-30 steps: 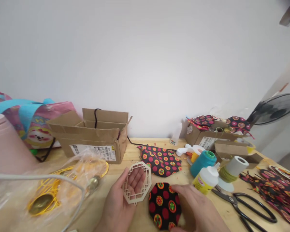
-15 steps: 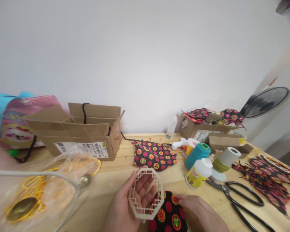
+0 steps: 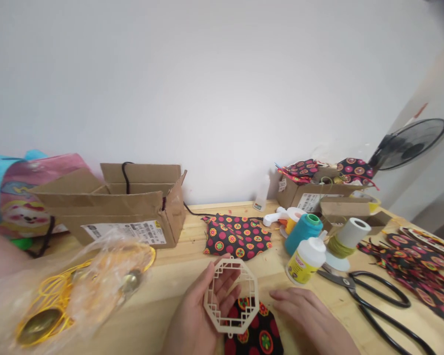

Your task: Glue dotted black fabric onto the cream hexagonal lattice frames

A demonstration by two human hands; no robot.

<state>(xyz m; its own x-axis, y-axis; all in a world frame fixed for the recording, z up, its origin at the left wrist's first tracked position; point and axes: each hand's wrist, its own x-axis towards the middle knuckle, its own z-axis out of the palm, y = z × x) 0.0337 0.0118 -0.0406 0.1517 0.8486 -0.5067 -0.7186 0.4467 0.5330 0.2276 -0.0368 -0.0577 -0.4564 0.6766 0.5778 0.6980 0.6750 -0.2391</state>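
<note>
In my left hand (image 3: 196,315) is a pale octagonal lattice frame (image 3: 211,315) with small loops at its top and bottom. The hand's fingers show through its open middle. Beneath and behind the frame lies a black fabric piece (image 3: 268,337) with bright round flower patterns, its lower part cut off by the picture's edge. My right hand (image 3: 307,310) rests on the table just right of this fabric, apart from it, fingers stretched out and holding nothing.
A larger patterned fabric piece (image 3: 237,236) lies ahead. To the right are a glue bottle (image 3: 305,261), a teal thread cone (image 3: 301,234), a green thread spool (image 3: 342,246) and black-handled scissors (image 3: 381,286). A cardboard box (image 3: 133,207) and a plastic bag (image 3: 96,276) stand left.
My right hand has come off the fabric's right edge and now lies beside it. My left hand, with the lattice frame, has shifted slightly right in view. The grey cable has left the view.
</note>
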